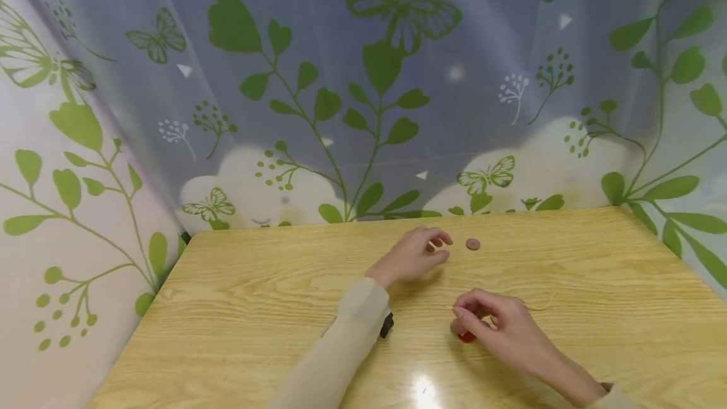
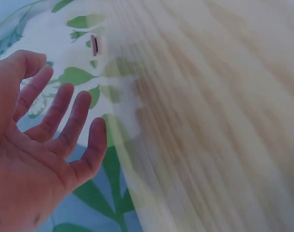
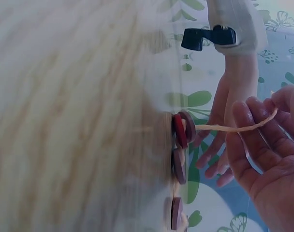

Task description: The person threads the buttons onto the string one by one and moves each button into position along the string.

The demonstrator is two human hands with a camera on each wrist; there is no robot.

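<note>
My right hand [image 1: 505, 330] pinches an orange cord [image 3: 234, 129] between thumb and fingers. The cord leads to a cluster of buttons, a red button [image 3: 180, 131] against a brown button [image 3: 189, 126]. Two more brown buttons [image 3: 179, 166] lie in line with them in the right wrist view. From above, the hand covers most of these, and only a bit of red shows beneath the fingers. My left hand [image 1: 411, 256] hovers over the table with loosely bent fingers and holds nothing. A single brown button [image 1: 472, 243] lies just right of its fingertips, apart from them.
The wooden table [image 1: 255, 308] ends at a curtain [image 1: 318, 81] printed with leaves and butterflies. A loose cord end [image 1: 542, 305] trails on the table to the right of my right hand. A black device [image 1: 387, 325] sits at my left wrist.
</note>
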